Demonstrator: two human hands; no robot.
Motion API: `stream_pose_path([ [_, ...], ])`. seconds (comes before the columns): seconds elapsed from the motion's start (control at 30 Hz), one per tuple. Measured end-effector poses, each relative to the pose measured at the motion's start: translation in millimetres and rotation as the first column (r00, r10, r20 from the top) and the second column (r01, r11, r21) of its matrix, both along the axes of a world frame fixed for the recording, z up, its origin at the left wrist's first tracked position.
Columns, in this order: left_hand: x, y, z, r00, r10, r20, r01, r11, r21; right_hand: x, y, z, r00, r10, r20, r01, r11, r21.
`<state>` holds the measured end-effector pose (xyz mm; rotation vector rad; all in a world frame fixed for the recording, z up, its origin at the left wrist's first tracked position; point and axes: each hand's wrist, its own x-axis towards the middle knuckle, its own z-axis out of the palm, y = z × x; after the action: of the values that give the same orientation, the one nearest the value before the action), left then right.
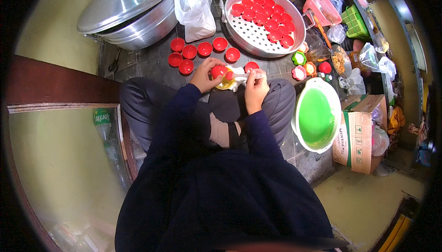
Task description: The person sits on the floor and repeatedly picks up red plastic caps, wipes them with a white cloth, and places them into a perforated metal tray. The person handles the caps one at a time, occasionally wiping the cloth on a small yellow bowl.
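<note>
My left hand (206,75) holds a small red cup (218,71) between thumb and fingers, its fingers closed. In my right hand (256,91) is a pale-handled pastry brush (244,75), its red head at the cup's rim. Just beneath them, a small yellow bowl (225,85) is partly covered by my hand, beside crumpled white plastic (238,82). Several more red cups (205,48) stand on the dark tiles beyond my hands. One red cup (251,66) stands close to my right hand.
Beyond the cups, a round perforated steamer tray (248,32) holds many red cups. A big lidded metal pot (133,21) and white plastic bag (195,14) stand at far left. On my right are a basin of green batter (316,116), flower-shaped moulds (299,58) and a cardboard box (357,134).
</note>
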<state>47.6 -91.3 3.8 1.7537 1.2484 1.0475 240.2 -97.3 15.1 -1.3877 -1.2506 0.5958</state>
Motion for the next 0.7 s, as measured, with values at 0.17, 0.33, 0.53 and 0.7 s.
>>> stream_pose_path([
  [0.17,-8.4,7.5,-22.9,0.967,0.2,0.161,-0.169,0.968,-0.186,-2.6,0.1,-6.7,0.998,0.032,0.053,-0.032,0.999,-0.004],
  [0.33,-29.0,37.2,-49.3,0.947,0.307,-0.096,-0.32,0.932,-0.169,-3.4,7.9,-11.4,0.999,0.028,-0.018,-0.029,0.999,-0.021],
  [0.53,-39.3,63.9,-54.8,0.858,0.151,-0.492,-0.214,0.974,-0.074,-1.2,9.0,-9.2,0.993,0.049,-0.109,-0.058,0.994,-0.088],
  [0.7,-44.5,64.3,-44.6,0.758,0.025,-0.652,-0.087,0.994,-0.063,-3.7,9.7,-6.1,0.965,0.078,-0.248,-0.102,0.991,-0.084],
])
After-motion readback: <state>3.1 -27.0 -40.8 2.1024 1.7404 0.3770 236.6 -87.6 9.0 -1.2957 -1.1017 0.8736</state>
